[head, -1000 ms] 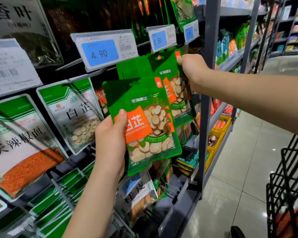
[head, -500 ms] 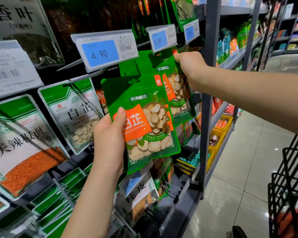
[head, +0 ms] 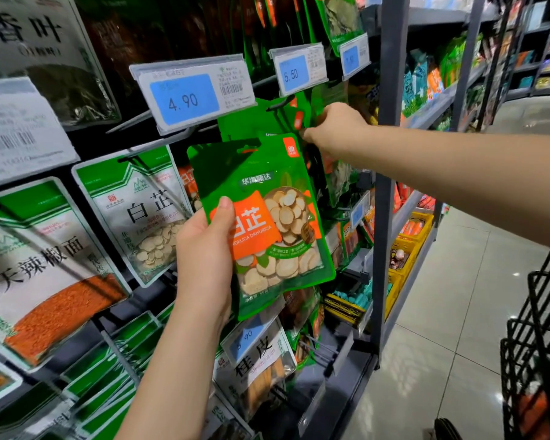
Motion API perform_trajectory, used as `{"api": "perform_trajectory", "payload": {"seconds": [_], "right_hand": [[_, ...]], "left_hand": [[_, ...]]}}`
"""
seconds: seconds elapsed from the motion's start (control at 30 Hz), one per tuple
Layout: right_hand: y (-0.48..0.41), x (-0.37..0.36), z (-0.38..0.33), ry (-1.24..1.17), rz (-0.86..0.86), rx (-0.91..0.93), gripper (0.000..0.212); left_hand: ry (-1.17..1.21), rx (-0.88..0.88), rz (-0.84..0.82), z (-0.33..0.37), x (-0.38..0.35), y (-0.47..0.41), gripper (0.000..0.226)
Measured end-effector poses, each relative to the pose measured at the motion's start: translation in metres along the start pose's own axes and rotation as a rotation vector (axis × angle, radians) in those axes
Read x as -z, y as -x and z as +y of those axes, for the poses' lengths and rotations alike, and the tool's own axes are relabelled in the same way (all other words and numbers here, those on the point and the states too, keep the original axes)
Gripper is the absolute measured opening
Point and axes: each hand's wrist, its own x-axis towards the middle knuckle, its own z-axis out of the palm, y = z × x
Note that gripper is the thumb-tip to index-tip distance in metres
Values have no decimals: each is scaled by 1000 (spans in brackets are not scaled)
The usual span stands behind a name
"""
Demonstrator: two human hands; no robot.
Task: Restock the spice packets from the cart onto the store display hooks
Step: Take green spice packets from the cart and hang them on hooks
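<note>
The left hand [head: 204,262] grips a green packet [head: 264,217] by its left edge, near the rack. The right hand [head: 334,128] pinches hung packets [head: 267,120] on the hook [head: 278,103]. Best to line the hang-hole squarely with the hook tip before sliding.

My left hand [head: 204,249] holds a green spice packet [head: 267,223]; my right hand [head: 334,128] pinches another packet [head: 251,122] by the hook [head: 278,103].

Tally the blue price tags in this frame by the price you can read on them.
Tags reading 4.90: 1
Tags reading 5.50: 1
Tags partly hidden, ending in .90: 1
Tags too blurred to read: 2
Total: 5
</note>
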Motion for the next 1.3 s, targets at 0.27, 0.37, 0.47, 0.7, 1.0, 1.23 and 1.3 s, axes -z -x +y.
{"api": "perform_trajectory", "payload": {"seconds": [0.27, 0.37, 0.47, 0.7, 1.0, 1.23, 1.3], "right_hand": [[43, 15, 8, -580, -465, -90, 22], [34, 15, 11, -663, -243, -158, 30], [17, 19, 6, -702, -96, -203, 37], [-6, 13, 1, -674, 15, -211, 52], [-8, 12, -3, -658, 46, -227, 44], [-6, 15, -4, -570, 23, -164, 40], [-7, 10, -4, -534, 30, -193, 42]], "left_hand": [[-32, -11, -24, 1, -17, -15, 25], [-40, -9, -65, 6, -37, -25, 26], [-69, -2, -90, 15, -54, -36, 36], [-102, 92, -83, 20, -65, -55, 31], [-173, 102, -92, 27, -69, -55, 28], [-203, 140, -90, 29, -69, -58, 38], [-366, 66, -24, 22, -66, -60, 38]]}}
